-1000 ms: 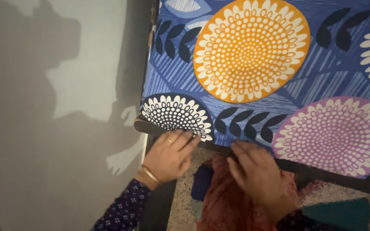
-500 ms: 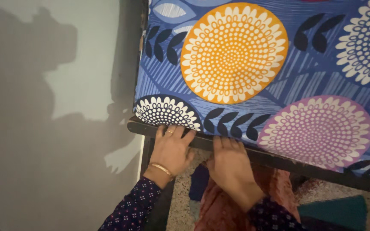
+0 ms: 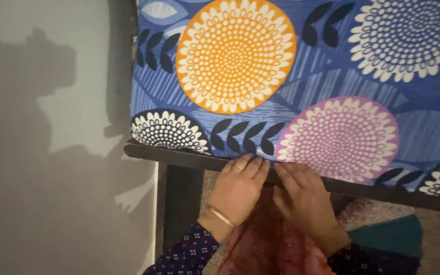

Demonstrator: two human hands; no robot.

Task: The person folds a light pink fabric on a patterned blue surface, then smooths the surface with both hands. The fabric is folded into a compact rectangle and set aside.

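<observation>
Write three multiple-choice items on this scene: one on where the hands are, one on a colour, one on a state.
1. Where do both hands rest?
A. on the bed's near edge
B. on the wall
C. on the floor

2. What colour is the flower just above the right hand?
A. green
B. purple
C. red

3. How are the left hand's fingers?
A. clenched in a fist
B. lying flat, close together
C. pinching a cup

Key:
1 A: the left hand and right hand press at the dark frame where the sheet ends.
2 B: the purple flower sits right above it.
3 B: the fingers, one with a ring, lie extended over the edge.
</observation>
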